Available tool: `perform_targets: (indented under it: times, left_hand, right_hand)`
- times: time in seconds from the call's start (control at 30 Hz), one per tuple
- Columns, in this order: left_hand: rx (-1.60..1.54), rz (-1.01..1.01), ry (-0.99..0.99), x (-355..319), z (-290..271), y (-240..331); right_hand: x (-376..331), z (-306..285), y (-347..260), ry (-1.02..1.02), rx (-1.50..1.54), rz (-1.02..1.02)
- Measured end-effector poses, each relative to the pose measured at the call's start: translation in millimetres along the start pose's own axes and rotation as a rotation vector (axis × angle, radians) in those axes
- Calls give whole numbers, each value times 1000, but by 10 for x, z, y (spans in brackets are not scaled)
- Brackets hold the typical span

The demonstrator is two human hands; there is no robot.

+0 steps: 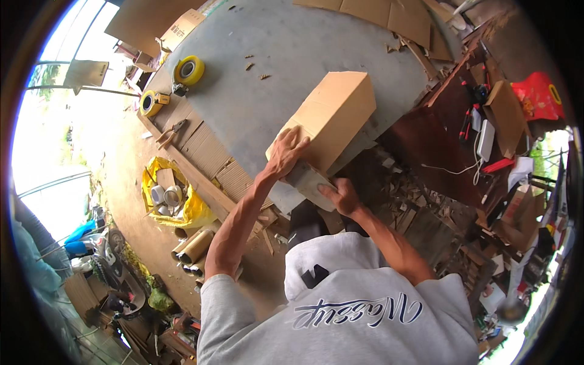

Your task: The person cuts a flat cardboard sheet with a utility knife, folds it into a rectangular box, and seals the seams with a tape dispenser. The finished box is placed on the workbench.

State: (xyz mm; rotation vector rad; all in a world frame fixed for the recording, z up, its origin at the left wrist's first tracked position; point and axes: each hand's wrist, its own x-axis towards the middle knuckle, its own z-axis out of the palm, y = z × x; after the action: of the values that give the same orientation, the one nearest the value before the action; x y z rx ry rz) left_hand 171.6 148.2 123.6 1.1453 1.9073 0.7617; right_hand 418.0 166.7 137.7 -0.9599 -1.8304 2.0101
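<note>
A tall closed brown cardboard box (340, 106) lies on the grey worktable near its front edge, pointing away to the right. My left hand (286, 151) rests on the box's near left edge, fingers spread over the cardboard. At the box's near end is a flat grey slab-like piece (310, 185), whose kind I cannot make out. My right hand (344, 198) grips its right side, with the thumb lying on top and the other fingers mostly hidden beneath. The grey piece sits against or just below the box's end; whether they touch I cannot tell.
The grey worktable (261, 73) holds a yellow tape roll (188, 70) and small scattered bits. Pliers (171, 134) lie by its left edge. A yellow bag (201, 207) with tape rolls and cardboard tubes (193, 244) stand below. A white power strip (485, 140) is at right.
</note>
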Motion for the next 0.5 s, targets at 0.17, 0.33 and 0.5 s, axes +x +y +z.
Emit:
perform_targets:
  times: [0.17,0.33,0.5]
  left_hand:
    - [258,131,69,-31,87,382]
    - [364,89,74,-43,28,608]
    - [441,68,4,45,-143,685]
  right_hand:
    - [-191,-2,364,11,-9,60]
    - [-814,-335,1052,24,-91,231]
    - [-918,-470,1360,68,-176,212]
